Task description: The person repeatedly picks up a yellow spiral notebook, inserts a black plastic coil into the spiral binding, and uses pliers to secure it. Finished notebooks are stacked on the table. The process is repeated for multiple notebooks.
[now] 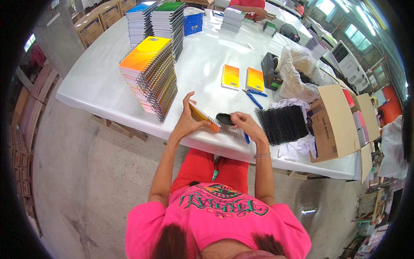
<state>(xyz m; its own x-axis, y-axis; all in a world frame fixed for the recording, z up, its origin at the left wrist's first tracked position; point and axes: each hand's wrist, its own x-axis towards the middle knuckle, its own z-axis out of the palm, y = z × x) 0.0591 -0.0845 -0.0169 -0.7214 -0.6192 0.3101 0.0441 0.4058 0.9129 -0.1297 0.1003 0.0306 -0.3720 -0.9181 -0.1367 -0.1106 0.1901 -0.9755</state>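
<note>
At the table's near edge my left hand (pixel 186 121) is closed around a small orange and yellow notebook (pixel 202 115), which stands tilted on its edge. A wire spiral coil (pixel 233 133) runs along the notebook's bound side and sticks out past its right end. My right hand (pixel 246 124) grips a dark, oval, flat-looking tool (pixel 224 119) close against the coil. I cannot make out the tool's kind. A thin blue object (pixel 246 137) lies below that hand. To the left rises a tall stack of orange and yellow spiral notebooks (pixel 148 77).
Two small yellow notebooks (pixel 230 77) and blue-handled pliers (pixel 253 98) lie farther in. A pile of black spiral coils (pixel 282 124) and an open cardboard box (pixel 334 123) are at right. Blue and green notebook stacks (pixel 168 28) stand far left. Across the table is another person's hand (pixel 264 16).
</note>
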